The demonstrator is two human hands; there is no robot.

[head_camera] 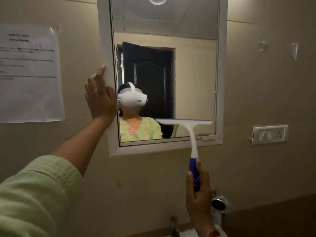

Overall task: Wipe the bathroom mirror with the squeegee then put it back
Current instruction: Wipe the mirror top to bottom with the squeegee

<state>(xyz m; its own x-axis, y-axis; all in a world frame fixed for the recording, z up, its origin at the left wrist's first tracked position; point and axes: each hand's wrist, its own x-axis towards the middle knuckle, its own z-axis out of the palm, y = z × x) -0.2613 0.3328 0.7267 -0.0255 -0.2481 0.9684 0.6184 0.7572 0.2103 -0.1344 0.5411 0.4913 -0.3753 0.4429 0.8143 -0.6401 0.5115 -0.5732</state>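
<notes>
A white-framed bathroom mirror (195, 82) hangs on the beige wall ahead. My right hand (199, 194) is shut on the blue grip of a white squeegee (191, 134). Its blade lies level against the lower right part of the glass, just above the bottom frame. My left hand (100, 98) rests flat against the mirror's left frame edge, fingers spread and pointing up, holding nothing. The glass reflects a person in a white headset and a green top, with a dark doorway behind.
A printed paper sheet (29, 74) is taped to the wall left of the mirror. A white switch and socket plate (270, 134) sits at the right. Below are a metal tap (174, 224), a round chrome holder (219, 203) and a basin edge.
</notes>
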